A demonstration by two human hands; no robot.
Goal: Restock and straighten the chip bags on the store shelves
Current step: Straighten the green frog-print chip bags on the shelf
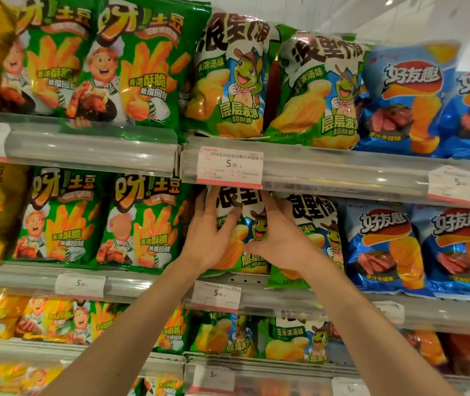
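Both hands were on one green-and-white chip bag (252,224) standing on the second shelf (285,298), just under a price tag (229,167). The left hand (209,238) lay spread flat against the bag's left side, fingers fanned upward. The right hand (282,238) lay spread on its right side, thumb across the front. A matching bag (323,235) stood just beside it, blue bags (382,244) further right.

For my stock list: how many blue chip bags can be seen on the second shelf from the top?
2: one beside the green bags, one at the right edge. More may be hidden behind.
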